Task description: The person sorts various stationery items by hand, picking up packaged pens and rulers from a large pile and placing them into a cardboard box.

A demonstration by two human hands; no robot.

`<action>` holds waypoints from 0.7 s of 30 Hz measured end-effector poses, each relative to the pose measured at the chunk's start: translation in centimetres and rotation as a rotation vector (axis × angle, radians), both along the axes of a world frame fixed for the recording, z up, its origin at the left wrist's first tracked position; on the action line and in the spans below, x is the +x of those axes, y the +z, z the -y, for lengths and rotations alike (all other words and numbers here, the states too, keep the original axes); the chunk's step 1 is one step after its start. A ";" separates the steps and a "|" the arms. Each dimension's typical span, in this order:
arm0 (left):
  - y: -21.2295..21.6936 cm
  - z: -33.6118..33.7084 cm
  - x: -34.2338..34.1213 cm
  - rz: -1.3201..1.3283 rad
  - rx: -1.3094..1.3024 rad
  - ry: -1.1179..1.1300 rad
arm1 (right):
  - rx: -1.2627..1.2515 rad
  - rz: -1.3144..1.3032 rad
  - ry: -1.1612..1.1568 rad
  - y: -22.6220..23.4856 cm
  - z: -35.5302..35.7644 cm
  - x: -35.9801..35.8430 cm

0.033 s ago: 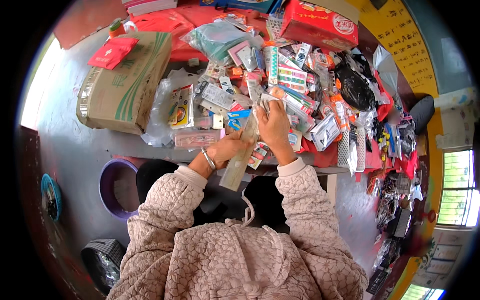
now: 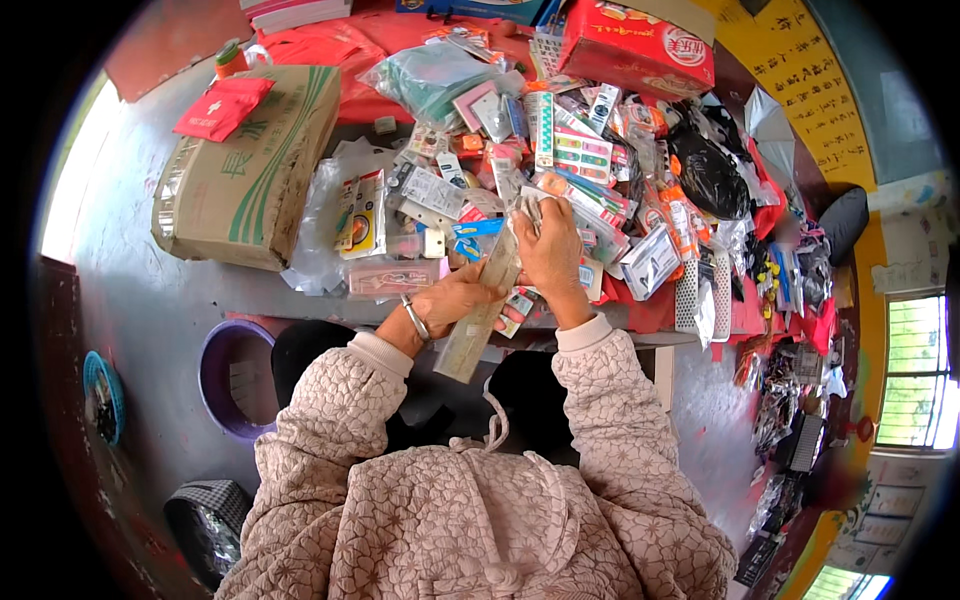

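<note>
Long flat clear packet sits gripped in both hands, left hand at its middle and right hand at its top, above the desk edge, where heaped small packaged goods lie apparently unsorted.

Grey concrete floor, daylight washing in bright at left edge. Low bench draped in red cloth, heaped with small packaged goods. Large cardboard box at bench's left end, red carton at far end. Purple plastic tub on floor beside bench; blue basket farther left; dark checked basket nearer. Yellow wall with dark writing at upper right. Windows at right, green foliage outside. More goods piled along floor at right.
</note>
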State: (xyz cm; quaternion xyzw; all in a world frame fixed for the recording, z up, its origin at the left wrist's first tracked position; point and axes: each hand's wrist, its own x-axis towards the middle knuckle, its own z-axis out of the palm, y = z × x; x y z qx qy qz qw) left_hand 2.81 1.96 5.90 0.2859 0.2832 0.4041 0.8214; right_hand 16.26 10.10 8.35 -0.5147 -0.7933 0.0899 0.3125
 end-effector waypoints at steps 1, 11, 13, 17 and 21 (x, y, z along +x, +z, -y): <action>-0.1 0.0 -0.1 0.020 0.000 -0.028 | 0.070 -0.021 0.014 -0.6 -0.5 0.7; -0.6 -0.5 -0.3 0.143 -0.009 -0.083 | -0.745 -1.056 0.032 0.6 -0.7 1.3; -0.1 -0.5 0.0 0.189 -0.039 -0.078 | -0.543 -0.986 -0.041 0.1 -1.8 2.1; -1.7 -0.4 -0.8 -0.140 0.029 -0.137 | -0.363 -1.019 -0.191 1.7 -2.9 4.1; -1.1 -0.8 -1.3 -0.090 -0.051 -0.014 | -0.271 -1.106 -0.282 2.1 -3.4 5.1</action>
